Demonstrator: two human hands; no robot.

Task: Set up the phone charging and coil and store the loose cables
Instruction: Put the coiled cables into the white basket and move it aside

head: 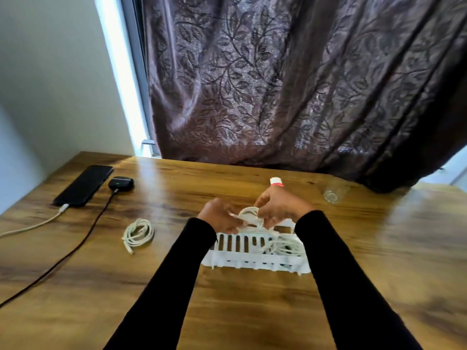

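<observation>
Two devices charge: phone (84, 185), earbud case (121, 183). Your left hand (219, 216) and right hand (279, 208) grip a white coil (250, 215) over the basket (255, 261). One coiled cable (138, 233) waits on the worktop (252, 311).

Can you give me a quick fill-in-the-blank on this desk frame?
1. Both hands hold a coiled white cable above the white ____.
2. The phone has a ____ cable plugged in.
3. The earbud case has a ____ cable plugged in.

Missing: basket; white; black

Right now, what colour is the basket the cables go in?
The basket is white with slotted sides, seen in the head view.
</observation>
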